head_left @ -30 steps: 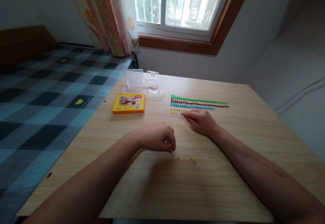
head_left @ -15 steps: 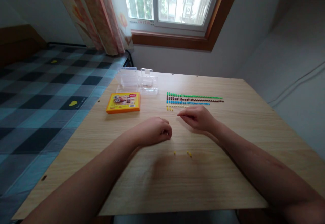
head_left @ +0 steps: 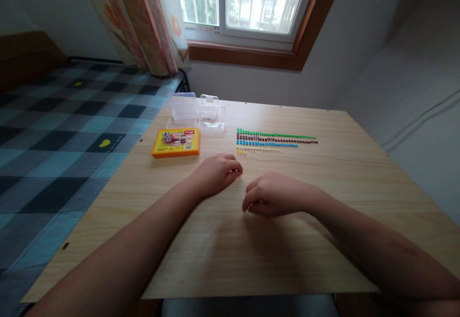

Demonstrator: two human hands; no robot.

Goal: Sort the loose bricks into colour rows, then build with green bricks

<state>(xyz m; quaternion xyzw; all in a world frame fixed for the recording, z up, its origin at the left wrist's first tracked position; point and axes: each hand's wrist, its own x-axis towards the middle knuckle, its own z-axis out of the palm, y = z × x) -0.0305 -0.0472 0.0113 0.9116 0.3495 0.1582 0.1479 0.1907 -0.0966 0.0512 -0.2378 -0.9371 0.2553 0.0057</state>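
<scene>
Tabletop (head_left: pixel 309 254): block rows (head_left: pixel 266 139) run sideways; left hand (head_left: pixel 217 173), right hand (head_left: pixel 275 193): fingers (head_left: pixel 250 198) curled, grip unclear.

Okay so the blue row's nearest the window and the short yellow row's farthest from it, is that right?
Not quite: the head view shows the green row nearest the window; the short yellow row is indeed farthest from it.

Your scene was dim, lit by daylight from far window (head_left: pixel 257 0), panes glaring nearly white. Soft shadow spread across near tabletop (head_left: pixel 273 254) below your right hand (head_left: pixel 269 194). Right wall (head_left: pixel 413 77) lay gloomy; fine detail looked soft, edges stretched.
</scene>
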